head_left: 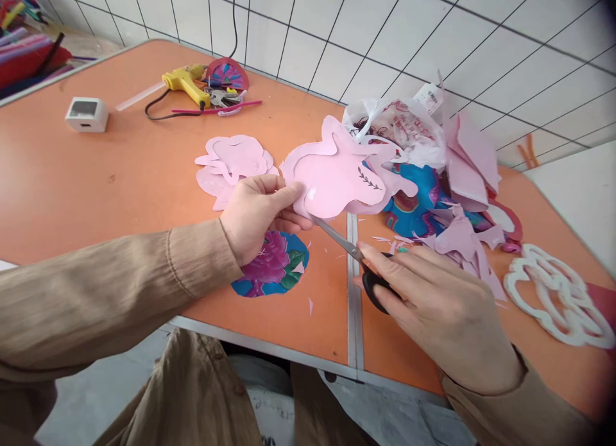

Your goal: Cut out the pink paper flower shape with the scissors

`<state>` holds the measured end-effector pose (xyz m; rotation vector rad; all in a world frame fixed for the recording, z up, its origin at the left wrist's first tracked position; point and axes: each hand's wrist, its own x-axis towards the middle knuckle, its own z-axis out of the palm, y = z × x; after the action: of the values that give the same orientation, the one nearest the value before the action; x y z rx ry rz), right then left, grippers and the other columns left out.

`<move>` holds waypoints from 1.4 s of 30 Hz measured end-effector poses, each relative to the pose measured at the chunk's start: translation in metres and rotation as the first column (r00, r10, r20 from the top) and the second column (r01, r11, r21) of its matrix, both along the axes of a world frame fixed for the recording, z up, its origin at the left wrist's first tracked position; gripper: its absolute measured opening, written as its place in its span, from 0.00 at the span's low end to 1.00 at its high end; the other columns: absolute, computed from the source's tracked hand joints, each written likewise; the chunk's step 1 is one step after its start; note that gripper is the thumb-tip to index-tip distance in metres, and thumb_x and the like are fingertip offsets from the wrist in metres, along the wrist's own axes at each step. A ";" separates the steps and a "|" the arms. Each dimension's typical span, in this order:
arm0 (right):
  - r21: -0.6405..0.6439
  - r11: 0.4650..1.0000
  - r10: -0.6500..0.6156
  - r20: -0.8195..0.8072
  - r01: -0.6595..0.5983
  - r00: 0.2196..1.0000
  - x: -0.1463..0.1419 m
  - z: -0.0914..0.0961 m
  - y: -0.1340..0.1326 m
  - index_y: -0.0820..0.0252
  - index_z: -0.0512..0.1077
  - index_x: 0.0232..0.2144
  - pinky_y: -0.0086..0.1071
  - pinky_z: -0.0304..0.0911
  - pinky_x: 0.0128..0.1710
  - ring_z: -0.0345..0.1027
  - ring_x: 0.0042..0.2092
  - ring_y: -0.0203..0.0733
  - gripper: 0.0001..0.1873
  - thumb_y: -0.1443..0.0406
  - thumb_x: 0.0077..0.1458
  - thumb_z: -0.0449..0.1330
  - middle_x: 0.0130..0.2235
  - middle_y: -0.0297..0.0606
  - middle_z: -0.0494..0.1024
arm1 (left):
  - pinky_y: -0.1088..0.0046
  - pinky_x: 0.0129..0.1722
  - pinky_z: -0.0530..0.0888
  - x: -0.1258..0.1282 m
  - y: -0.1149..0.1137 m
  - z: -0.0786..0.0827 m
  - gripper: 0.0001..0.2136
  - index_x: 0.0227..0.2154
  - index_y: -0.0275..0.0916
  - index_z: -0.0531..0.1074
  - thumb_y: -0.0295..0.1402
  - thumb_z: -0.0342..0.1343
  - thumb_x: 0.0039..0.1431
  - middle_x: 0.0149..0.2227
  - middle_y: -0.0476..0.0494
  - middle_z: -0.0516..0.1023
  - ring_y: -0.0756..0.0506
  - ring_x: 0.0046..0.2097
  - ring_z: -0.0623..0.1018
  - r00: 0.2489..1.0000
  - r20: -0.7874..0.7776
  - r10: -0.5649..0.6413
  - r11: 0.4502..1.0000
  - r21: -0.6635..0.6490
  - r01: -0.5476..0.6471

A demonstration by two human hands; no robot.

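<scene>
Between the thumb and fingers of my left hand (269,205) is a pink paper cutout (332,176) with wavy edges and a small dark leaf sprig drawn at its right. My right hand (428,298) grips black-handled scissors (344,240), their blades reaching the lower left edge of the pink paper. How far the blades are apart I cannot tell. Below my left hand lies a blue fabric piece with a pink flower (274,263), partly covered by that hand. More pink paper cutouts (233,160) rest on the table behind my left hand.
A yellow glue gun (187,83) and a white box-shaped device (87,115) sit at the back left. At right are a plastic bag (409,128), blue fabric (409,202), pink paper scraps (464,244) and a white looped cutout (553,298). A tiled wall (298,35) borders the orange table (298,334).
</scene>
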<state>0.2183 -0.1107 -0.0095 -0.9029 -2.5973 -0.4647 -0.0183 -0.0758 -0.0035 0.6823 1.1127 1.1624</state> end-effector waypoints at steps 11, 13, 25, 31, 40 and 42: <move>-0.013 1.000 0.002 0.004 -0.002 1.000 0.000 -0.001 0.001 0.68 0.74 0.48 0.36 0.64 0.34 0.63 0.29 0.42 0.13 0.75 0.62 0.57 0.24 0.34 0.71 | 0.84 0.19 0.69 0.002 -0.001 0.002 0.14 0.22 0.36 0.66 0.25 0.52 0.65 0.18 0.47 0.76 0.53 0.19 0.77 1.000 -0.008 0.011 0.999 -0.032 -0.011; -0.026 1.000 -0.005 -0.011 0.004 1.000 -0.001 -0.001 0.000 0.67 0.74 0.49 0.36 0.63 0.35 0.63 0.29 0.42 0.14 0.75 0.61 0.57 0.25 0.34 0.72 | 0.84 0.19 0.70 0.002 -0.001 0.002 0.14 0.22 0.36 0.66 0.25 0.52 0.65 0.18 0.47 0.76 0.53 0.19 0.77 1.000 -0.005 0.012 1.000 -0.026 -0.013; -0.137 0.991 -0.020 -0.082 0.008 0.996 -0.004 0.000 -0.002 0.67 0.74 0.48 0.36 0.63 0.33 0.62 0.29 0.41 0.15 0.69 0.59 0.61 0.25 0.33 0.72 | 0.84 0.18 0.71 0.002 0.000 -0.002 0.15 0.20 0.36 0.65 0.24 0.55 0.63 0.18 0.47 0.77 0.52 0.19 0.78 0.999 -0.005 0.051 0.995 0.086 -0.051; -0.131 0.991 -0.005 -0.072 -0.005 0.997 -0.006 -0.003 -0.003 0.68 0.74 0.47 0.35 0.60 0.29 0.63 0.28 0.41 0.13 0.71 0.59 0.60 0.25 0.34 0.72 | 0.84 0.19 0.72 0.002 -0.001 -0.004 0.14 0.21 0.35 0.66 0.25 0.56 0.62 0.18 0.47 0.76 0.52 0.19 0.78 0.999 0.006 0.041 0.995 0.091 -0.041; -0.119 0.993 -0.017 -0.083 0.007 0.996 -0.008 -0.005 -0.004 0.68 0.74 0.46 0.35 0.59 0.27 0.62 0.27 0.39 0.12 0.72 0.60 0.59 0.24 0.33 0.72 | 0.84 0.20 0.72 0.004 -0.002 -0.005 0.13 0.22 0.36 0.65 0.27 0.57 0.63 0.19 0.47 0.77 0.52 0.20 0.78 0.999 -0.007 0.042 0.996 0.083 -0.041; -0.107 0.994 -0.026 -0.076 0.018 0.997 -0.008 -0.005 -0.004 0.69 0.75 0.46 0.35 0.59 0.28 0.63 0.27 0.40 0.12 0.73 0.60 0.58 0.24 0.34 0.72 | 0.84 0.20 0.72 0.003 -0.002 -0.004 0.13 0.22 0.36 0.66 0.27 0.57 0.63 0.19 0.47 0.77 0.52 0.20 0.78 0.999 -0.018 0.040 0.997 0.072 -0.038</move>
<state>0.2099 -0.1148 -0.0141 -0.9648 -2.5643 -0.2939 -0.0148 -0.0778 -0.0076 0.7317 1.1094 1.2359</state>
